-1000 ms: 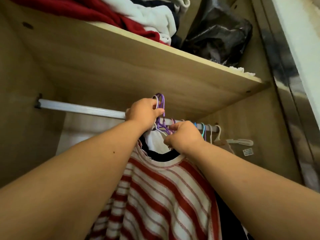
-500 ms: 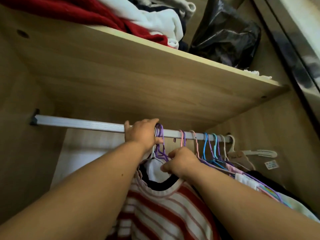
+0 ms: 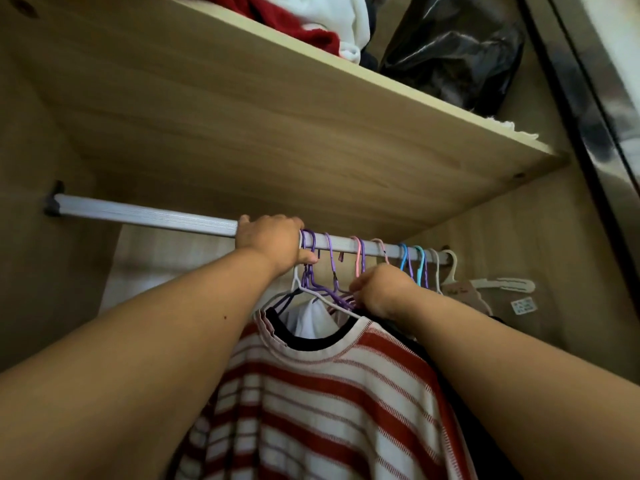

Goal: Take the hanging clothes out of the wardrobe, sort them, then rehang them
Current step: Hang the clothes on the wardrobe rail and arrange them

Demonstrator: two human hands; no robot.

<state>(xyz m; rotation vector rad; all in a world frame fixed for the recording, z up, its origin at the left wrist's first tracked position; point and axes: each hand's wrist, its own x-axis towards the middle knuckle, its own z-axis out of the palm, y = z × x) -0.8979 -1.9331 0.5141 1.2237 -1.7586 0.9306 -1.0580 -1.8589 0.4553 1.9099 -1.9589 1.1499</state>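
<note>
I saw purple hooks (image 3: 308,241) land on rail (image 3: 145,216) — left hand (image 3: 273,242) clamped on them, right hand (image 3: 381,289) seemingly pinching hanger necks (image 3: 341,296); batch rehung

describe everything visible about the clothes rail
The rail is a pale grey, ribbed bar, metal by its look, running under the wooden shelf. A dark bracket fixes its left end to the wardrobe wall; its right end is hidden. The left stretch is bare. The left hand curls round its middle, and purple, pink, blue and white hangers hook over it to the right.
</note>
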